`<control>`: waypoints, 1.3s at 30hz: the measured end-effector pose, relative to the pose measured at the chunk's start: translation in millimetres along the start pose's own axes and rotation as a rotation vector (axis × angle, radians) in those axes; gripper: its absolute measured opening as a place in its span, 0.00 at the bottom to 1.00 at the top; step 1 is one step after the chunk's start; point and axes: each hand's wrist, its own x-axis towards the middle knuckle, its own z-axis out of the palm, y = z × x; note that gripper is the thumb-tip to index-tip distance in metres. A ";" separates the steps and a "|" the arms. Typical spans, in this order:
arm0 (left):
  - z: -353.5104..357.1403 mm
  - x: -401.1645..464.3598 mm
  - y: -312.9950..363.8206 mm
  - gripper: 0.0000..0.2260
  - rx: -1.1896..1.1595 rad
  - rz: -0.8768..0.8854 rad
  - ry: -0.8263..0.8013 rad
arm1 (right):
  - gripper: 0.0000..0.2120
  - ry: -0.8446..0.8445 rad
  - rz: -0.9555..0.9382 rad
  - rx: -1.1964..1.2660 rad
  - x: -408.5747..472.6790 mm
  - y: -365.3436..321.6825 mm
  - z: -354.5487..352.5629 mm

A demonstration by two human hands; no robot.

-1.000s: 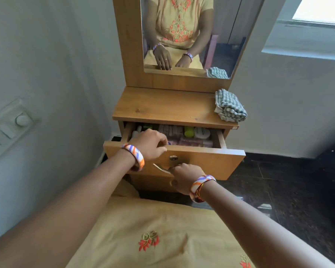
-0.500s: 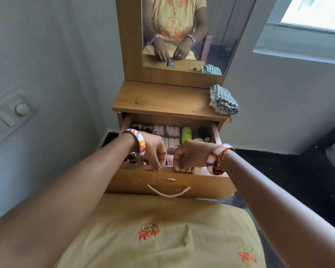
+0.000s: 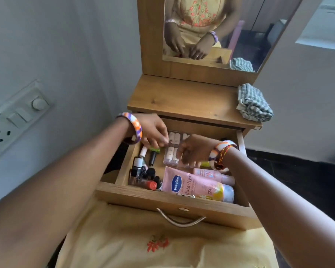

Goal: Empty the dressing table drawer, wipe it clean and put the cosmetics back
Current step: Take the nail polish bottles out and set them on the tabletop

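Both hands reach into the open wooden drawer [image 3: 172,198] and meet at a clear plastic case of pale press-on nails [image 3: 172,151] lying toward the back. Fingers of the left hand [image 3: 153,132] curl down at the case's left edge, and those of the right hand [image 3: 195,149] curl over its right half — they seem to pinch it, though whether it is lifted off the drawer floor I cannot tell. Just under the left fingers lies a small bottle with a green body and black cap [image 3: 154,154].

Along the drawer's front lie a pink Vaseline lotion tube [image 3: 190,185] and, behind it, a second pink bottle [image 3: 213,175], touching. At the left front corner stands a cluster of small dark-capped bottles [image 3: 145,176], one with a red cap.

On the wooden dressing table top [image 3: 182,101] a folded green-checked cloth [image 3: 253,102] sits at the right edge. Above it the mirror [image 3: 211,26] reflects both hands. A white switch panel [image 3: 16,117] is on the left wall.
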 end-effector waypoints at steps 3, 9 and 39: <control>-10.5 11.1 -7.7 0.09 0.318 -0.061 0.369 | 0.07 0.333 -0.052 -0.012 26.1 -3.4 -1.8; 26.4 35.8 -16.0 0.11 0.610 -0.183 0.467 | 0.19 0.448 -0.115 -0.485 58.2 -14.6 20.8; -53.3 -4.3 29.8 0.10 0.109 -0.049 0.684 | 0.10 0.884 -0.253 0.223 24.5 -35.4 -44.6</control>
